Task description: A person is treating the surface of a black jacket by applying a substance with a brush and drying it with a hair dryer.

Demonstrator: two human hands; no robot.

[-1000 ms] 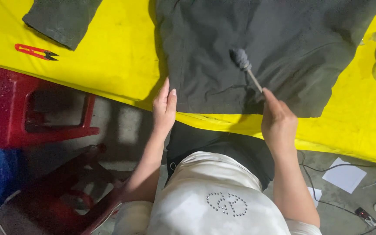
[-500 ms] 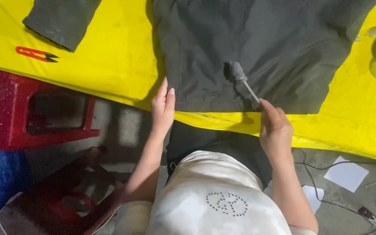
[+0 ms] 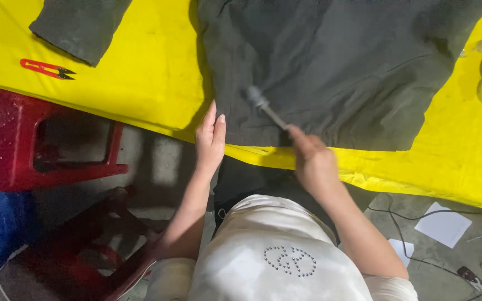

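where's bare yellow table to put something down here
Widest free patch: the yellow table between the small dark fabric piece and the large dark garment, above the red snips. Crowded around the right hand with its brush, the left hand, and the right edge clutter.

Packages: none visible.
Labels: none visible.
Signs: none visible.
Screens: none visible.
Paper sheets [image 3: 443, 224]: two blank white sheets, floor, 4 o'clock.
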